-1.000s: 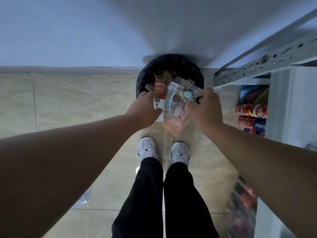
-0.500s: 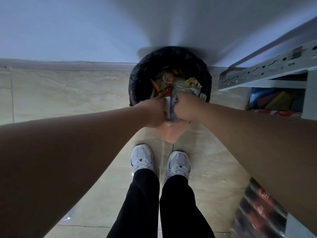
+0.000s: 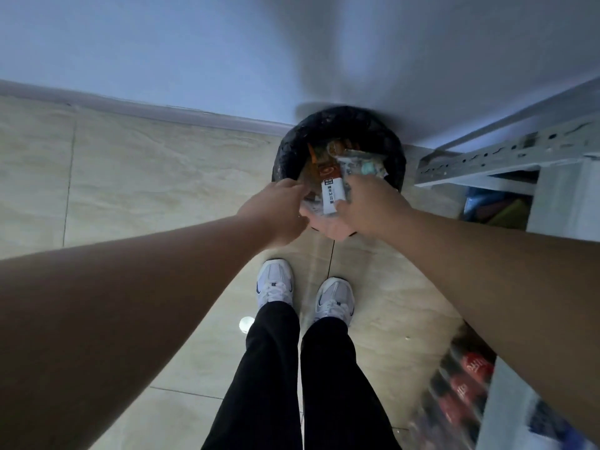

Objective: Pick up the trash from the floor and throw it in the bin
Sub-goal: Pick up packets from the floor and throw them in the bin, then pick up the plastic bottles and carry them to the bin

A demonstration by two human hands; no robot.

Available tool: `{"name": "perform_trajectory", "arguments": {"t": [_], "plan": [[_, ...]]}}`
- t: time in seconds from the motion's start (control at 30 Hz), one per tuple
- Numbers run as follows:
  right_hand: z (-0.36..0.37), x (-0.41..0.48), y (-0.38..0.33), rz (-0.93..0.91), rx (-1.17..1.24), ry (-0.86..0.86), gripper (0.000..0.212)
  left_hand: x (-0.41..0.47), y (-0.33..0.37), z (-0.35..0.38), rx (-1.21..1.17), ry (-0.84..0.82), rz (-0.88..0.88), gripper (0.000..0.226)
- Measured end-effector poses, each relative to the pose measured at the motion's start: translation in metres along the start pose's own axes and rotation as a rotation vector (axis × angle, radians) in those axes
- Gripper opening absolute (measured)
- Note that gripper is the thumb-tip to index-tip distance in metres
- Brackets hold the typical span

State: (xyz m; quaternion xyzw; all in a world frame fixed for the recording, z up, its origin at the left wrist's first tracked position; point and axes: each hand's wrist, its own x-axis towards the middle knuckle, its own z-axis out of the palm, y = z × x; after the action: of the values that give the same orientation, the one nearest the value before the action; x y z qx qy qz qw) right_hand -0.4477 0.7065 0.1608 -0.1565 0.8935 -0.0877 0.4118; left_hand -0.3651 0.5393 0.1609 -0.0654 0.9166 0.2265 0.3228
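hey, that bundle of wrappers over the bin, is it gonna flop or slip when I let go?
The wrappers look thin and crinkly, so probably floppy and very light. Both the left hand and right hand pinch them, suggesting loose pieces may scatter.

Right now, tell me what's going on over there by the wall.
A person is standing over a black bin set against the wall, both arms stretched out above it. The right hand grips a bundle of wrappers, a white-and-red packet and some clear plastic, right at the bin's near rim. The left hand is at the bundle too, fingers against its edge. The bin already has packaging in it. The bundle has not been dropped yet.
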Motion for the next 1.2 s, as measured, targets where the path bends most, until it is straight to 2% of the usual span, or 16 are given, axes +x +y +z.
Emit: {"name": "perform_trajectory", "arguments": {"t": [0.1,0.17,0.27,0.37,0.53,0.83,1.2], "plan": [[-0.02,-0.029,-0.029,0.0,-0.076,-0.086,0.06,-0.047,-0.012,-0.025,-0.018,0.014,-0.079,0.069],[-0.033,-0.049,-0.054,-0.024,-0.118,-0.085,0.073,-0.082,-0.023,-0.039,-0.056,0.025,-0.155,0.073],[-0.048,-0.072,-0.094,-0.144,-0.244,-0.12,0.07,-0.135,-0.044,-0.057,-0.127,0.049,-0.277,0.077],[-0.056,-0.093,-0.144,-0.232,-0.297,-0.164,0.079,-0.185,-0.063,-0.068,-0.241,0.093,-0.396,0.078],[-0.04,-0.126,-0.239,-0.394,-0.397,-0.246,0.082,-0.276,-0.101,-0.064,-0.537,0.212,-0.63,0.078],[0.058,-0.172,-0.393,-0.53,-0.646,-0.373,0.086,-0.434,-0.181,0.017,-0.889,0.259,-0.951,0.078],[0.192,-0.217,-0.516,-0.631,-0.855,-0.493,0.081,-0.561,-0.24,0.109,-1.256,0.317,-1.246,0.073]]}}
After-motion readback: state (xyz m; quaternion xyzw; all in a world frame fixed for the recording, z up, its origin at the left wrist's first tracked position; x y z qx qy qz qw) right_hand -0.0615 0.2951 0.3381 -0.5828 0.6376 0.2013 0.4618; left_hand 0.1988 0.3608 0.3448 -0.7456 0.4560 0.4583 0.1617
